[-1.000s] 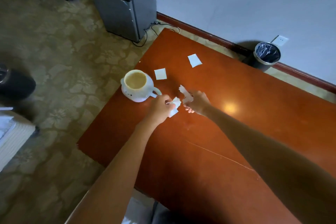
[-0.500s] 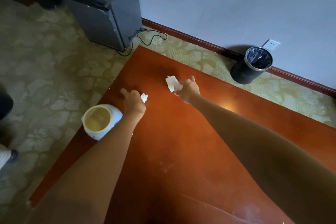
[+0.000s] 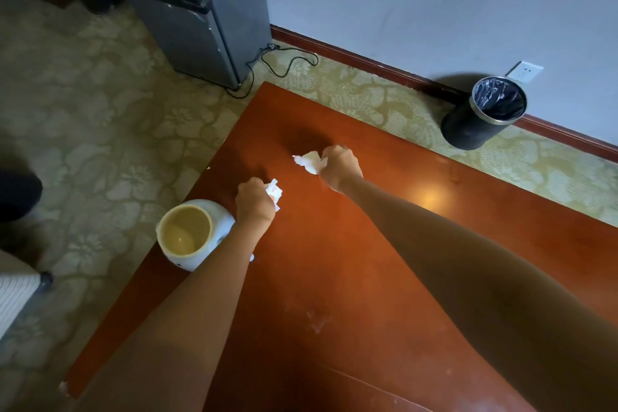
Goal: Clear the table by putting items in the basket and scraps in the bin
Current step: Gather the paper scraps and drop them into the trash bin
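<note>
Both my hands hover over the far left part of the red-brown table (image 3: pixel 384 261). My left hand (image 3: pixel 254 201) is closed around crumpled white paper scraps (image 3: pixel 275 192). A little farther out, my right hand (image 3: pixel 339 165) is closed on another bunch of white paper scraps (image 3: pixel 309 160) that sticks out to its left. A white mug (image 3: pixel 192 232) with a tan inside stands at the table's left edge, just left of my left forearm. The black bin (image 3: pixel 481 114) with a dark liner stands on the floor by the wall, beyond the table's far edge.
A grey mini fridge (image 3: pixel 200 20) with a cable (image 3: pixel 287 60) trailing on the patterned carpet stands at the back left. A wall socket (image 3: pixel 525 72) sits just behind the bin. A striped white object (image 3: pixel 13 291) pokes in at the lower left.
The two flat paper squares that lay on the table a second ago are gone from it. Both hands reached farther out and closed on scraps. The view has shifted forward toward the wall.
</note>
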Demonstrator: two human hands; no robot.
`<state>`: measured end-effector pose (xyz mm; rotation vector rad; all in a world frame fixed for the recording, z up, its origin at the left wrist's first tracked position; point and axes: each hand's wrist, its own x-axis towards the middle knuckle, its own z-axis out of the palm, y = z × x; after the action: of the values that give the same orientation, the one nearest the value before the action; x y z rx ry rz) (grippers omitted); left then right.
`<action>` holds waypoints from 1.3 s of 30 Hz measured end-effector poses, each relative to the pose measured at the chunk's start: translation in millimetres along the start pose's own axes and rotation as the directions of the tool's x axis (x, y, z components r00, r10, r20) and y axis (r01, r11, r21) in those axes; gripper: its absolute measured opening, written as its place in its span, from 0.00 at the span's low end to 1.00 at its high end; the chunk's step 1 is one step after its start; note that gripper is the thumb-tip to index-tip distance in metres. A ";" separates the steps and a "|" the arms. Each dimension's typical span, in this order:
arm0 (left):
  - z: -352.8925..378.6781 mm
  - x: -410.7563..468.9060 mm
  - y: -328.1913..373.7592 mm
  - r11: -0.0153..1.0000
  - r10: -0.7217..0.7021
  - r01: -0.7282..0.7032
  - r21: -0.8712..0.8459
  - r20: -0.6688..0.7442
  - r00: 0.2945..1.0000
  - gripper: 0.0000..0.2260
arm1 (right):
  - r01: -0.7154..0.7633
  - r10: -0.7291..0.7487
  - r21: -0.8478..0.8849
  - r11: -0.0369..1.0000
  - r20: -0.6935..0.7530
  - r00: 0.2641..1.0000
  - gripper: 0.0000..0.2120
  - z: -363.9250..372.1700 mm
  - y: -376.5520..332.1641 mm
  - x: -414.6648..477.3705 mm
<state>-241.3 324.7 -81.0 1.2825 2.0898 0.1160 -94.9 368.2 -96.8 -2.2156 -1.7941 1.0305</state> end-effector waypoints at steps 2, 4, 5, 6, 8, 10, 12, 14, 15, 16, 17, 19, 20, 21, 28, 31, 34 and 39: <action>1.4 -2.7 1.5 0.999 0.016 -0.015 -0.032 0.017 1.000 0.13 | -0.017 0.016 0.034 0.999 0.046 0.999 0.13 0.4 2.0 -7.5; 3.0 -9.4 3.5 0.998 0.027 -0.025 -0.061 0.030 0.999 0.11 | -0.021 0.016 0.057 0.998 0.080 0.997 0.14 -1.5 6.7 -18.7; 4.0 -13.8 4.9 0.997 0.035 -0.032 -0.069 0.036 0.999 0.11 | -0.018 0.013 0.054 0.998 0.085 0.996 0.13 -3.1 11.1 -25.0; 4.8 -19.5 5.9 0.996 0.042 -0.039 -0.075 0.044 0.998 0.11 | -0.020 0.016 0.048 0.999 0.088 0.996 0.11 -4.2 16.7 -32.0; 6.8 -31.7 6.8 0.995 0.056 -0.052 -0.084 0.053 0.997 0.12 | -0.040 0.037 0.032 0.999 0.084 0.996 0.09 -5.9 30.1 -46.1; 8.0 -42.3 5.8 0.994 0.066 -0.061 -0.087 0.059 0.996 0.13 | -0.074 0.072 0.027 0.997 0.076 0.995 0.07 -8.0 40.6 -56.6; 8.5 -48.6 3.9 0.992 0.076 -0.069 -0.106 0.068 0.995 0.13 | -0.098 0.095 0.047 0.994 0.066 0.993 0.07 -11.2 45.0 -60.6; 8.0 -48.6 3.6 0.988 0.084 -0.076 -0.133 0.061 0.995 0.12 | -0.087 0.083 0.078 0.993 0.050 0.995 0.07 -16.1 40.5 -58.5; 6.3 -47.0 4.2 0.986 0.085 -0.076 -0.148 0.055 0.995 0.12 | -0.076 0.073 0.103 0.992 0.035 0.997 0.06 -18.5 35.3 -56.5; 4.4 -43.7 5.5 0.984 0.082 -0.073 -0.164 0.049 0.995 0.11 | -0.064 0.063 0.125 0.990 0.015 0.998 0.05 -20.7 28.8 -53.2; 2.7 -38.7 7.3 0.982 0.076 -0.068 -0.178 0.041 0.996 0.11 | -0.054 0.056 0.140 0.989 -0.007 0.998 0.05 -22.5 22.0 -48.7; -2.0 -25.6 13.6 0.976 0.067 -0.061 -0.209 0.023 0.997 0.11 | -0.046 0.054 0.159 0.986 -0.044 0.998 0.05 -24.3 8.5 -35.4; -4.2 -17.9 17.6 0.972 0.062 -0.057 -0.230 0.013 0.998 0.11 | -0.045 0.054 0.157 0.987 -0.056 0.997 0.05 -24.5 3.1 -27.1; -6.1 -10.5 21.9 0.967 0.059 -0.056 -0.247 0.003 0.998 0.11 | -0.044 0.054 0.146 0.988 -0.061 0.997 0.05 -24.2 -1.3 -18.5; -4.6 27.2 50.9 0.972 0.068 -0.075 -0.224 -0.038 0.997 0.12 | 0.129 -0.132 -0.133 0.983 -0.010 0.991 0.14 -21.5 -4.6 24.5; -0.9 36.0 57.6 0.973 0.072 -0.078 -0.219 -0.034 0.997 0.12 | 0.177 -0.171 -0.129 0.976 0.056 0.984 0.16 -23.8 -3.4 28.8; 0.9 38.4 60.4 0.972 0.075 -0.080 -0.222 -0.031 0.997 0.11 | 0.209 -0.204 -0.167 0.964 0.044 0.978 0.14 -25.6 -5.6 25.8; 1.5 28.1 57.4 0.966 0.079 -0.081 -0.245 -0.018 0.997 0.11 | 0.118 -0.117 -0.010 0.993 0.041 0.992 0.09 -22.4 -1.2 5.2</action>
<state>-205.0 376.7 -73.0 1.2153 1.9594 0.4037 -82.9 380.4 -81.3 -2.0815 -1.9270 1.0505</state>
